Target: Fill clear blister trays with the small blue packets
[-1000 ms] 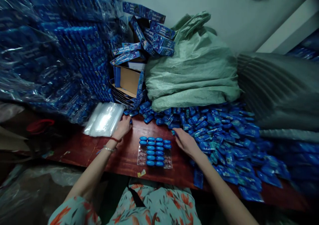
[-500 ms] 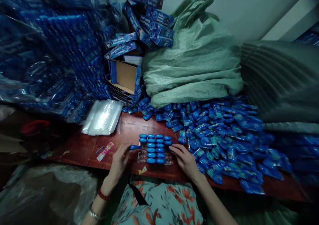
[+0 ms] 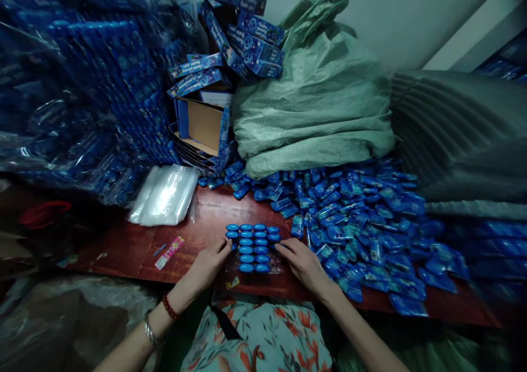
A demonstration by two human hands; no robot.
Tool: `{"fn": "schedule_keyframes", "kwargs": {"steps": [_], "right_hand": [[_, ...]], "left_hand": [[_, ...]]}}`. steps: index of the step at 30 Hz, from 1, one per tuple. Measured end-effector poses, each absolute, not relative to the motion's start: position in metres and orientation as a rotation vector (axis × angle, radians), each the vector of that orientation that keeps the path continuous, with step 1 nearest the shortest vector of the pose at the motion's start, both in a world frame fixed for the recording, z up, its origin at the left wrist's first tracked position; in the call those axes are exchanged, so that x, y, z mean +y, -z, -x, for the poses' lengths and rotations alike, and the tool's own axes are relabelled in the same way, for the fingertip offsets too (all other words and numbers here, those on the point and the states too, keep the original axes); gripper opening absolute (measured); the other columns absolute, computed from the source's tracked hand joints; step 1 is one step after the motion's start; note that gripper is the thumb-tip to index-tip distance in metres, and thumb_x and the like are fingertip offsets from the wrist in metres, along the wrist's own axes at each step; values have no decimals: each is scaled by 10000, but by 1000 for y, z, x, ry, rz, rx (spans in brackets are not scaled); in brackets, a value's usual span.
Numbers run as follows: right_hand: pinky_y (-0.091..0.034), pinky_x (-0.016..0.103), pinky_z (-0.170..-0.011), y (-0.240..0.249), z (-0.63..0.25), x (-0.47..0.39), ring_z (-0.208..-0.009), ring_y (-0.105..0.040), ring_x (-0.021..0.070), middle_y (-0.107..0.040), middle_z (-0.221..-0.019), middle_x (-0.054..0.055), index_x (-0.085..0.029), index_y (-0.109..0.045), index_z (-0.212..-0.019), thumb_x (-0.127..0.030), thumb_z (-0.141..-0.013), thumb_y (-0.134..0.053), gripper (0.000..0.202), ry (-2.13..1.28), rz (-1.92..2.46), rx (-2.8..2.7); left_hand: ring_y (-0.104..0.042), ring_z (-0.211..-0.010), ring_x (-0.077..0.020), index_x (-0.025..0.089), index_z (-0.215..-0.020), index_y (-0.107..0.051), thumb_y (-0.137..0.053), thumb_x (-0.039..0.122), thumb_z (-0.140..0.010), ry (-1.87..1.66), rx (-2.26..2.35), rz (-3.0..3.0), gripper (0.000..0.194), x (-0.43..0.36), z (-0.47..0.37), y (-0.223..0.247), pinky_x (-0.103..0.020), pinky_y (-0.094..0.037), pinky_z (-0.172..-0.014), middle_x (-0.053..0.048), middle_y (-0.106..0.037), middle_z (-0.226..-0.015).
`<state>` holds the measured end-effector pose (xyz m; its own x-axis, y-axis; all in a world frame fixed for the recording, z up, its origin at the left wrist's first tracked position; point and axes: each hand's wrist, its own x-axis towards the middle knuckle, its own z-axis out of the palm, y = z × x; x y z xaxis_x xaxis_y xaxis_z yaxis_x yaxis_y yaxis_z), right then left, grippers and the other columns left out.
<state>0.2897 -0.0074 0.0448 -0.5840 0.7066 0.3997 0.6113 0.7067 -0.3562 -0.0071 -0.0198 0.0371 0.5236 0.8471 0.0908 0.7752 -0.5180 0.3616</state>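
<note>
On the red-brown table, blue oval pieces [image 3: 246, 250] stand in rows on a clear plastic tray [image 3: 276, 266]. The two middle columns run the full length, while the outer columns have pieces only toward the far end. My left hand [image 3: 214, 255] is at the tray's left edge, its fingers pinched on a blue piece that they mostly cover. At the right edge, my right hand [image 3: 297, 255] has its fingers closed around a blue piece, of which only a little shows.
Many wrapped blue packets [image 3: 362, 224] are heaped at the right. Clear plastic bags [image 3: 164, 195] lie at the left, near a pink strip [image 3: 169, 253]. Behind stand blue boxes [image 3: 201, 124], a green sack [image 3: 313, 108] and bagged blue goods [image 3: 102, 81].
My left hand has moved right to the tray with its blue piece, now mostly covered by the fingers. My right hand stays beside the right column. The view has shifted slightly.
</note>
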Motion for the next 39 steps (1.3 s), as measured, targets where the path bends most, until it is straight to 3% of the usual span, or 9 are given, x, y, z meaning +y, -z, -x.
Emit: {"fn": "schedule_keyframes", "kwargs": {"steps": [5,12,17,21,24,31,33,35,39], "right_hand": [[-450,340,-676,-54,-272,-4,-804,-521,207,-609,-887,106,-152,-607,-1087,-108,-888,-424,274,1,1077,-2601],[-458,353,-769,-21,-258,-12,-987,-488,226,-562,-1050,126,-178,-613,-1092,-16,-838,-408,364,210,1312,-2265],[-495,322,-798,-22,-265,0,-1019,-507,198,-535,-1054,106,-191,-568,-1174,7,-818,-385,446,-8,1205,-2196],[-504,276,-749,-44,-277,14,-897,-554,167,-556,-970,77,-184,-589,-1139,-22,-821,-440,386,-288,1133,-2400],[-493,295,-696,-49,-275,19,-794,-555,169,-562,-872,62,-192,-627,-1092,-43,-819,-474,347,-238,1225,-2444],[-476,337,-791,-23,-270,5,-945,-555,198,-603,-1010,107,-189,-479,-1313,-23,-848,-379,504,24,1195,-2264],[-464,327,-842,-20,-276,0,-1017,-541,189,-592,-1100,105,-196,-421,-1356,-45,-865,-374,516,-25,1189,-2143],[-454,331,-849,-23,-285,-2,-1023,-539,192,-600,-1097,101,-199,-507,-1281,-73,-876,-373,445,-13,1305,-2006],[-408,418,-859,-39,-307,7,-1035,-517,254,-639,-1059,94,-212,-640,-1086,-80,-818,-457,350,107,1728,-2091]], "left_hand": [[-596,-864,-214,171,-1254,-457,-372,24,-814,-221,1422,-2597,471,-15,-7,-34,-324,-508,-722,-146,-566,-1120],[-514,-854,-210,246,-1373,-385,-357,116,-897,-560,1570,-2852,495,-5,2,-17,-347,-440,-754,-122,-559,-1070],[-510,-893,-198,238,-1401,-329,-361,82,-886,-716,1387,-2796,539,24,6,-13,-329,-464,-764,-101,-551,-1022],[-521,-976,-185,257,-1395,-331,-368,60,-874,-739,1210,-2702,558,37,10,-10,-326,-481,-811,-100,-535,-1104],[-533,-954,-173,262,-1378,-361,-355,65,-879,-776,1199,-2664,536,35,11,-6,-317,-486,-795,-93,-540,-1102],[-555,-887,-176,196,-1289,-491,-344,294,-939,-907,1511,-2364,392,35,6,-19,-319,-473,-790,-89,-596,-998],[-566,-917,-174,160,-1240,-524,-272,320,-954,-879,1693,-2131,413,57,5,-30,-303,-464,-802,-97,-614,-1022],[-588,-891,-174,137,-1117,-595,-287,370,-945,-702,1760,-1999,422,88,1,-41,-275,-462,-763,-100,-644,-1000],[-607,-689,-205,121,-749,-650,-531,525,-798,-477,1782,-1986,424,146,-13,-47,-278,-438,-648,-98,-659,-716]]}}
